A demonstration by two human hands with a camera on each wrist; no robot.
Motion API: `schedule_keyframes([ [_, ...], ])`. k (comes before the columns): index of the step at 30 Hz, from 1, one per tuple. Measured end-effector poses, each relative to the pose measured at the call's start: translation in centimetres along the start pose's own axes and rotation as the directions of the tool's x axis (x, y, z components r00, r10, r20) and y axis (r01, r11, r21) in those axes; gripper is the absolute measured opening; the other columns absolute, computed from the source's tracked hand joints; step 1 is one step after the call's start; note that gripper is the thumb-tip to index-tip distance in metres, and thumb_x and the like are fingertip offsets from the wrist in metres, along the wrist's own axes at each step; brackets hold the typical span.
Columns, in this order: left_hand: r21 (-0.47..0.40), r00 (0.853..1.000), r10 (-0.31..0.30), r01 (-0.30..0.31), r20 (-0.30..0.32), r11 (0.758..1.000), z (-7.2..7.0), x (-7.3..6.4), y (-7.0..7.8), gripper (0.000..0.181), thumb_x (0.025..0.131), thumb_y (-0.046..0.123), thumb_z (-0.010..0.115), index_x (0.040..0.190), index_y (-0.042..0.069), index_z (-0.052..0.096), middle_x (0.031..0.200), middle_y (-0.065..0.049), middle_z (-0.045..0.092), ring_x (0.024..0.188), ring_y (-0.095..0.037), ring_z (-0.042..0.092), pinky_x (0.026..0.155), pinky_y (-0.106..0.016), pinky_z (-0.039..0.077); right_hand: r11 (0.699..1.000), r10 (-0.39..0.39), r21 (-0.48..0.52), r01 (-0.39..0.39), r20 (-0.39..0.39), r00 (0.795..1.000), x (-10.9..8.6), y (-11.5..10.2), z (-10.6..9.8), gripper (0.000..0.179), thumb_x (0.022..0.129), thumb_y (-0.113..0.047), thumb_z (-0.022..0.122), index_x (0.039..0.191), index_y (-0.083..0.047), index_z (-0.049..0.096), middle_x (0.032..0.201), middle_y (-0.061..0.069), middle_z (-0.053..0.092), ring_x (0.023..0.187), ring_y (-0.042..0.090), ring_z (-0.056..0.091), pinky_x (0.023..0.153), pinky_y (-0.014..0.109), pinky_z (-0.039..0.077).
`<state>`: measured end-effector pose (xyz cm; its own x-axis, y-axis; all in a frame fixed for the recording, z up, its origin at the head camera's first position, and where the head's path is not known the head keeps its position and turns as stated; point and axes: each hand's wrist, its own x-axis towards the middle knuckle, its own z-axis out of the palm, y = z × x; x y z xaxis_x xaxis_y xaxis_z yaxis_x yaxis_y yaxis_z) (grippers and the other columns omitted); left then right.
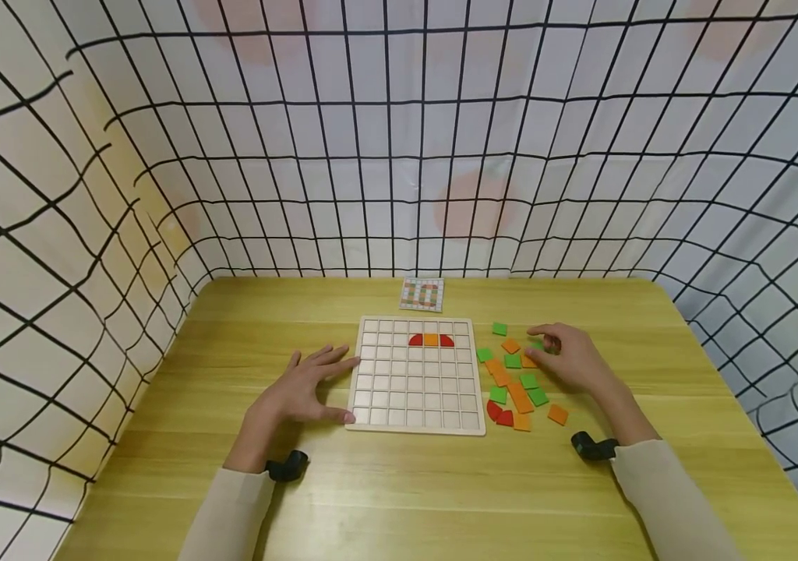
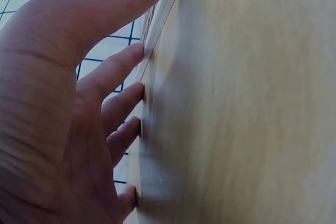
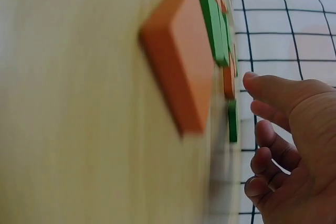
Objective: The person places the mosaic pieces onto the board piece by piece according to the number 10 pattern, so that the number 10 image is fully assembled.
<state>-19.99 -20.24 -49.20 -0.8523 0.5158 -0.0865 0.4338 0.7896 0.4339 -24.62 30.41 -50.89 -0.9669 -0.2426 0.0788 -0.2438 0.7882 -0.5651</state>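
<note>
A pale grid board (image 1: pixel 416 393) lies on the table, with two red curved tiles (image 1: pixel 446 340) and an orange square tile (image 1: pixel 430 340) between them in an upper row. My left hand (image 1: pixel 304 387) is spread at the board's left side, thumb at the lower corner and a fingertip at the edge. Over the far right of the loose tiles hovers my right hand (image 1: pixel 570 358). Its thumb and index finger are parted with nothing between them, and the other fingers bend inward. An orange tile (image 3: pixel 184 61) and a green tile (image 3: pixel 232 120) lie near that hand in the right wrist view.
Several loose green (image 1: pixel 498 395), orange (image 1: pixel 521 397) and red (image 1: pixel 495 411) tiles lie scattered right of the board, some overlapping. A small patterned card (image 1: pixel 422 295) lies behind the board. White walls with a black grid (image 1: pixel 399 140) surround the wooden table (image 1: pixel 385 499).
</note>
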Motion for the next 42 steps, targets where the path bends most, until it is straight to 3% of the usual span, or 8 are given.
schedule_keyframes([
  [11, -0.003, 1.000, -0.007, 0.007, 0.005, 1.000, 0.1, 0.1, -0.2, 0.097, 0.074, 0.068, 0.079, 0.158, 0.033, 0.044, 0.171, -0.002, 0.028, 0.159, -0.034, 0.021, 0.121, -0.076, 0.003, 1.000, 0.014, -0.008, -0.014, 0.000, 1.000, -1.1, 2.2, -0.8, 0.050, 0.097, -0.040, 0.073, 0.130, -0.003, 0.067, 0.088, 0.003, 0.058, 0.078, 0.018, 0.048, 0.071, 0.030, 0.040],
  [22, 0.003, 1.000, -0.003, 0.003, 0.007, 1.000, 0.3, 0.2, -0.3, 0.098, 0.075, 0.071, 0.078, 0.158, 0.035, 0.042, 0.171, 0.000, 0.027, 0.160, -0.033, 0.020, 0.122, -0.076, 0.002, 0.999, 0.035, 0.033, -0.033, -0.052, 0.998, -2.0, 3.2, -0.8, 0.035, 0.098, -0.033, 0.072, 0.123, -0.009, 0.070, 0.092, 0.003, 0.059, 0.080, 0.016, 0.045, 0.070, 0.026, 0.037],
  [31, 0.003, 1.000, 0.000, 0.000, -0.002, 1.000, 0.3, 0.0, -0.4, 0.098, 0.075, 0.069, 0.079, 0.158, 0.033, 0.043, 0.171, -0.002, 0.027, 0.159, -0.036, 0.021, 0.120, -0.077, 0.003, 0.989, 0.108, 0.115, -0.097, -0.095, 0.990, -2.2, 3.1, 0.0, 0.036, 0.097, -0.038, 0.072, 0.120, -0.010, 0.073, 0.093, 0.005, 0.058, 0.081, 0.017, 0.045, 0.069, 0.025, 0.038],
  [42, -0.003, 1.000, 0.003, -0.003, -0.001, 1.000, 0.3, 0.1, -0.4, 0.098, 0.075, 0.070, 0.078, 0.158, 0.034, 0.042, 0.171, -0.002, 0.027, 0.159, -0.035, 0.021, 0.121, -0.076, 0.002, 0.994, 0.066, 0.092, -0.056, -0.113, 0.991, -2.1, 2.0, -0.4, 0.038, 0.099, -0.035, 0.070, 0.124, -0.005, 0.072, 0.094, 0.006, 0.062, 0.081, 0.017, 0.049, 0.070, 0.024, 0.044],
])
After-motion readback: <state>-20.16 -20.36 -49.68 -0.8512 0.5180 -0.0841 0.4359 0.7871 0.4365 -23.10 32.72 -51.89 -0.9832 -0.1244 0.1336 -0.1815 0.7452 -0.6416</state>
